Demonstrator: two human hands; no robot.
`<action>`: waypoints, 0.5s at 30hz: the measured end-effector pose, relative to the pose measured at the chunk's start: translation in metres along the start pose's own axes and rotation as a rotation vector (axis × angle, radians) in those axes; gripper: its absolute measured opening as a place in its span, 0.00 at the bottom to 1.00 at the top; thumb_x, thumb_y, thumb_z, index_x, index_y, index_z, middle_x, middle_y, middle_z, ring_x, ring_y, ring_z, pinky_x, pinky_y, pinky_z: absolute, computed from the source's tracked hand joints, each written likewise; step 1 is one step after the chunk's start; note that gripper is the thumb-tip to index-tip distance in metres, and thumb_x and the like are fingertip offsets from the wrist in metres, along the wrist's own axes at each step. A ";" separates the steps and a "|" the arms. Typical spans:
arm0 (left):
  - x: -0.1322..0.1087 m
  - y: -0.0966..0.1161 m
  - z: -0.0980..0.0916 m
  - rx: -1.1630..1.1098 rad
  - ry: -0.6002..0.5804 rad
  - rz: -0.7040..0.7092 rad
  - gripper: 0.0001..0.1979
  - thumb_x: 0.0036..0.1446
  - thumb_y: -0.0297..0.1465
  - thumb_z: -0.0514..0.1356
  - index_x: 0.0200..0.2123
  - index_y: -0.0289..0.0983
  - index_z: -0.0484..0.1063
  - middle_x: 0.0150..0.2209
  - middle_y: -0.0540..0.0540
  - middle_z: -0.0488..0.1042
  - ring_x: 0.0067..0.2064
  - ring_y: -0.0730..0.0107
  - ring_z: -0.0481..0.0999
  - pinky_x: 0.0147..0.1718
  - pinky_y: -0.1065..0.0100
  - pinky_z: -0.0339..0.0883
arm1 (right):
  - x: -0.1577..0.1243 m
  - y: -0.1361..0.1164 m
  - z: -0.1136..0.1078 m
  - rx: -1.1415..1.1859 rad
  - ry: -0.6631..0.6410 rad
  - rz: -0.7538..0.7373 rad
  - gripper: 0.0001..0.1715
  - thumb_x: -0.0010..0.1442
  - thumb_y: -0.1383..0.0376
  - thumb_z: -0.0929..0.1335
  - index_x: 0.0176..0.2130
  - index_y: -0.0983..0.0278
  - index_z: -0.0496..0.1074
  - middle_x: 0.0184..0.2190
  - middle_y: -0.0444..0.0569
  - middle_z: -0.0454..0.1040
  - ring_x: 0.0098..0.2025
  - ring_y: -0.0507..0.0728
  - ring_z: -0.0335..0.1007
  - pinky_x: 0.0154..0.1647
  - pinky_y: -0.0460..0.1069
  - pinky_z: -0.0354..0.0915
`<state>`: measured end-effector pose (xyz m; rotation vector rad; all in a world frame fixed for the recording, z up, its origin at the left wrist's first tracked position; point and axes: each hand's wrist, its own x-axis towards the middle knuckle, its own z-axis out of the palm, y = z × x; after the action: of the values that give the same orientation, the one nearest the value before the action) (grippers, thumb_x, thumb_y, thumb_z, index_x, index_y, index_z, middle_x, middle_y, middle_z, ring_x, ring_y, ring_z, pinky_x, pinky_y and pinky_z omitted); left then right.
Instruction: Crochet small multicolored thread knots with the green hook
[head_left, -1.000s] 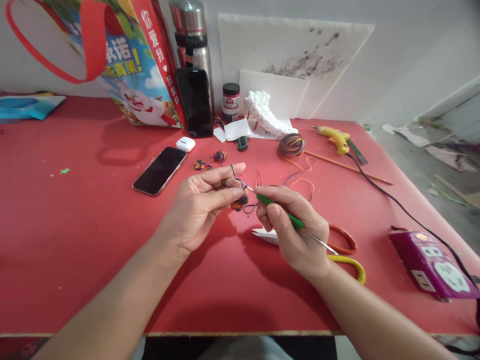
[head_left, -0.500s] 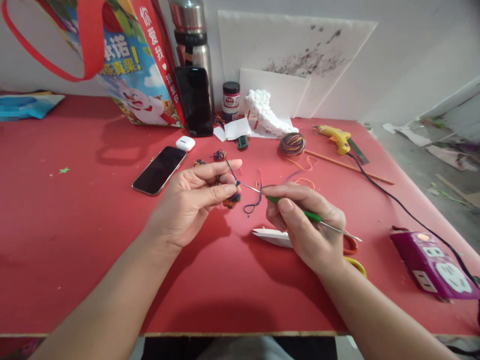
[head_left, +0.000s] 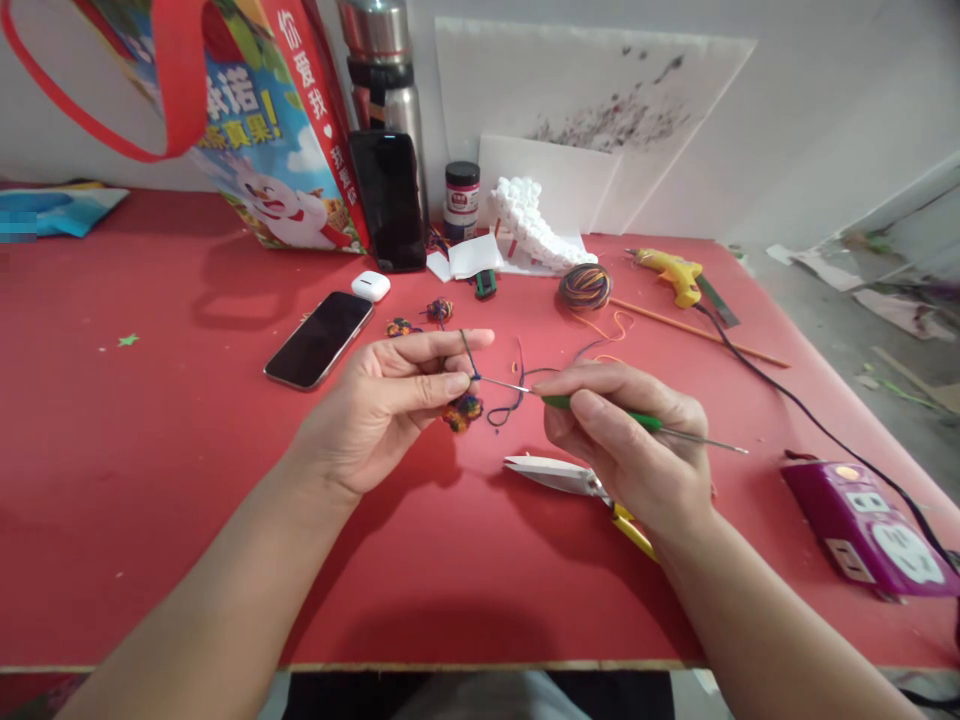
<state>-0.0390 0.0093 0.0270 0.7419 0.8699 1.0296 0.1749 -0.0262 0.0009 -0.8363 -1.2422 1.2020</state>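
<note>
Between thumb and fingers, my left hand (head_left: 397, 400) pinches a small multicoloured crochet piece (head_left: 463, 412), which hangs below the fingertips. Dark yarn (head_left: 468, 352) runs over its raised index finger. My right hand (head_left: 630, 430) grips a crochet hook (head_left: 559, 402) by its green handle, closed like on a pen. The hook's thin metal tip points left and meets the yarn at the left fingertips. A loose yarn tail (head_left: 506, 412) lies on the table between the hands. Scissors (head_left: 555, 474) lie beneath the right hand, which hides part of their handles.
On the red table (head_left: 187, 500) lie a phone (head_left: 320, 340), an earbud case (head_left: 371, 287), a yarn ball (head_left: 585, 287) and a wooden stick (head_left: 705, 334). A yellow glue gun (head_left: 671, 275) and purple power strip (head_left: 870, 530) sit right. A bag (head_left: 292, 170) and steel flask (head_left: 379, 90) stand behind.
My right hand and the hook have shifted slightly right, with the hook held flatter. The left index finger has lowered a little. More of the scissors' pivot and the crochet piece shows.
</note>
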 end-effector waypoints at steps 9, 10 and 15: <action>-0.001 -0.002 0.002 0.016 -0.002 0.013 0.17 0.44 0.22 0.77 0.41 0.34 0.89 0.30 0.47 0.79 0.32 0.74 0.76 0.32 0.75 0.72 | 0.000 0.002 -0.002 0.008 0.000 -0.001 0.08 0.67 0.60 0.75 0.41 0.58 0.86 0.23 0.44 0.70 0.24 0.52 0.63 0.23 0.48 0.61; -0.001 -0.002 0.003 0.016 -0.002 0.016 0.17 0.44 0.22 0.77 0.42 0.34 0.89 0.30 0.47 0.79 0.32 0.75 0.76 0.32 0.75 0.72 | 0.000 0.002 -0.001 0.010 0.001 -0.004 0.08 0.67 0.60 0.74 0.41 0.58 0.86 0.23 0.44 0.70 0.24 0.52 0.63 0.23 0.48 0.61; -0.003 -0.004 0.008 0.000 0.000 0.025 0.19 0.43 0.22 0.77 0.43 0.34 0.89 0.29 0.49 0.79 0.30 0.76 0.75 0.32 0.75 0.73 | -0.005 0.006 0.005 -0.041 0.022 -0.055 0.08 0.70 0.61 0.73 0.45 0.57 0.85 0.28 0.45 0.76 0.26 0.52 0.69 0.24 0.47 0.64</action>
<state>-0.0316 0.0047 0.0281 0.7537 0.8626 1.0517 0.1688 -0.0303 -0.0045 -0.8377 -1.2676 1.1238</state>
